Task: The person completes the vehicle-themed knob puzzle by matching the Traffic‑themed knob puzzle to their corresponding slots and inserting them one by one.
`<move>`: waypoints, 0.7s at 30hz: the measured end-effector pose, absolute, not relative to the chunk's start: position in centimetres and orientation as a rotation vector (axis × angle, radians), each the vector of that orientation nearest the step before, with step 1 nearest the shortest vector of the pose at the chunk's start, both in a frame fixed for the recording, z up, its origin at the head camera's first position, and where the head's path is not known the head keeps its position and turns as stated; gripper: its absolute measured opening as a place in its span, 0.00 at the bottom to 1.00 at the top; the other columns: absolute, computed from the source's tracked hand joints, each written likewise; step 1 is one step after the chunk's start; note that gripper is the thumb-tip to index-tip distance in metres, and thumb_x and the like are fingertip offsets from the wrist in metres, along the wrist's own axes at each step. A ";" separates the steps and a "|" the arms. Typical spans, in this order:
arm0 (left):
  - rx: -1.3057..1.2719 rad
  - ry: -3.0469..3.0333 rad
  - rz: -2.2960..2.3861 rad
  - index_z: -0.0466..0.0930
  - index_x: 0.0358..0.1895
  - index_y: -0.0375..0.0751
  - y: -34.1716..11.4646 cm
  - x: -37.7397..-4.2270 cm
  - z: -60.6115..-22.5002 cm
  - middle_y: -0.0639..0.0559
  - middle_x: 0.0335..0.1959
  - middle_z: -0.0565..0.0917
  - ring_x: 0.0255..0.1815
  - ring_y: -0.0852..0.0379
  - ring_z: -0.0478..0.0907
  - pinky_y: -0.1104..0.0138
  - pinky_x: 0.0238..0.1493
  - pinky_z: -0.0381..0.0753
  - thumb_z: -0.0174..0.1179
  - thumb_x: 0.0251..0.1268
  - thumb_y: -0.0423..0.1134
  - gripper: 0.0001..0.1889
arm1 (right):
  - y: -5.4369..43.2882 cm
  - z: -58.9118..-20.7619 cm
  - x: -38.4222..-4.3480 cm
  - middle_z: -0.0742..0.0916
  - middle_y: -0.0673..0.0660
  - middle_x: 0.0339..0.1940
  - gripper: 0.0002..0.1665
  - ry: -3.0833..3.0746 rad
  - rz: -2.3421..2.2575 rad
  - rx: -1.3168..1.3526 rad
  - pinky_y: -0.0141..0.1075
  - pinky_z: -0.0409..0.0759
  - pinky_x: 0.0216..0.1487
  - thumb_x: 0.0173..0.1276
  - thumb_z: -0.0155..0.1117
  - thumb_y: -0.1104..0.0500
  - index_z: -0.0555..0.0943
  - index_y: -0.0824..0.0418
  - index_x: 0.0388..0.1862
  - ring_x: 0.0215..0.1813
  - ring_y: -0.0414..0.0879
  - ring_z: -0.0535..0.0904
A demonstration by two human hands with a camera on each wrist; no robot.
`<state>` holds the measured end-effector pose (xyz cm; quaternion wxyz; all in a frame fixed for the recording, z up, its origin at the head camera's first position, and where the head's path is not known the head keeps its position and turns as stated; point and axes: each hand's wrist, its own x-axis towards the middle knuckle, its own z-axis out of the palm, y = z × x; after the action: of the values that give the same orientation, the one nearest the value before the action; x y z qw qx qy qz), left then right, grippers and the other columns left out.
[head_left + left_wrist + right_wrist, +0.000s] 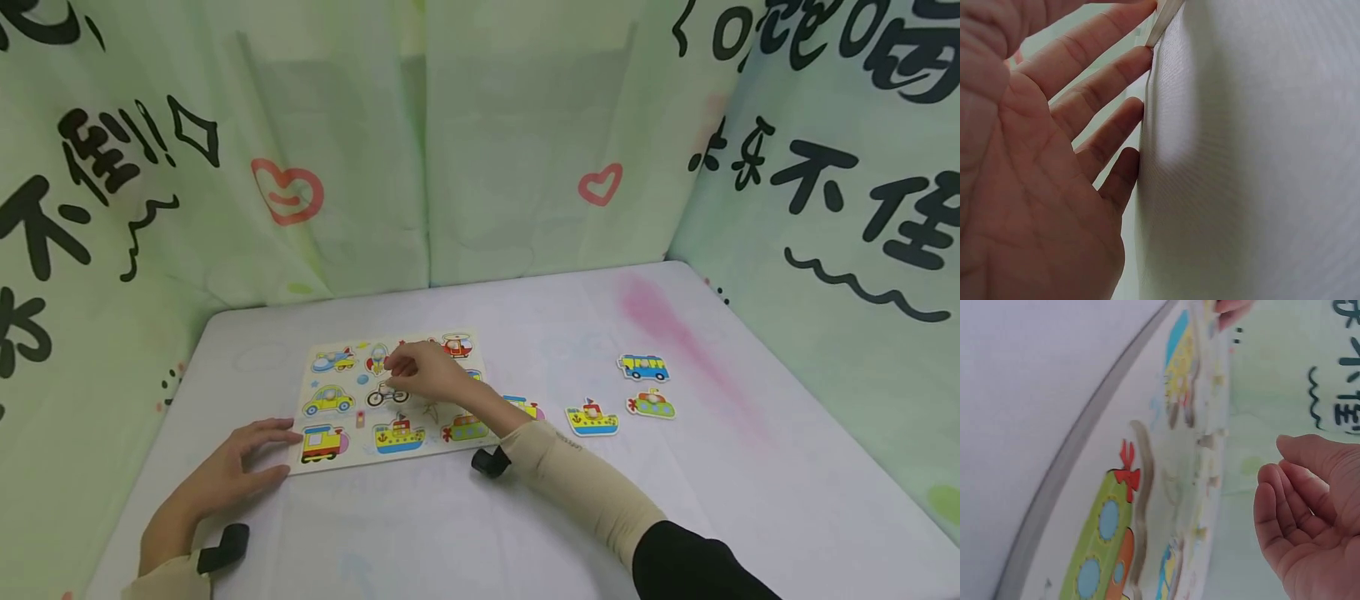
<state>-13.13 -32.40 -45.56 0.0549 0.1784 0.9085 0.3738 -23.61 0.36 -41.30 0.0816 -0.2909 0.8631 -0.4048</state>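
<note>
White board (360, 446), long axis nine-to-three, lies below our right hand (426, 371). We see that grip loosely curled, empty — loose boat (592, 421) between its three and four o'clock; our left hand (236, 462), fingers extended, touches the board's eight-o'clock edge.

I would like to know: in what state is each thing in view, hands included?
Puzzle board: flat on the table
Left hand: fingers spread, at the board's left edge
Right hand: above the board, fingers loosely curled, no piece visible in it
Bus piece: loose on the table
Submarine piece: loose on the table
Ship piece: loose on the table
Train piece: loose, partly hidden
</note>
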 end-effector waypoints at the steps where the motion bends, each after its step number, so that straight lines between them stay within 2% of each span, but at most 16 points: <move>1: 0.549 2.760 1.139 0.84 0.57 0.44 -32.4 -13.1 -45.5 0.33 0.69 0.74 0.71 0.27 0.61 0.27 0.64 0.59 0.74 0.59 0.37 0.21 | 0.7 -41.1 -23.4 0.89 0.56 0.42 0.14 2.577 -1.243 -0.877 0.25 0.81 0.45 0.69 0.71 0.62 0.85 0.67 0.50 0.42 0.42 0.84; 12: 0.534 2.766 1.117 0.83 0.58 0.44 -32.3 -13.2 -45.5 0.33 0.70 0.73 0.72 0.27 0.60 0.26 0.64 0.59 0.74 0.60 0.37 0.22 | 5.7 -37.7 -21.1 0.89 0.53 0.44 0.13 2.647 -1.435 -0.869 0.31 0.83 0.51 0.71 0.69 0.58 0.85 0.64 0.51 0.44 0.42 0.84; 21: 0.532 2.752 1.138 0.83 0.58 0.44 -32.3 -13.2 -45.6 0.33 0.69 0.73 0.72 0.27 0.60 0.26 0.64 0.58 0.74 0.59 0.37 0.22 | 8.3 -37.1 -19.8 0.89 0.51 0.42 0.13 2.674 -1.517 -0.776 0.37 0.85 0.51 0.71 0.69 0.58 0.85 0.62 0.51 0.43 0.42 0.85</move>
<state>-13.20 -32.31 -45.64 0.0583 0.1754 0.9081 0.3756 -19.81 8.35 -37.10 -0.0145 -0.2448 0.8432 -0.4783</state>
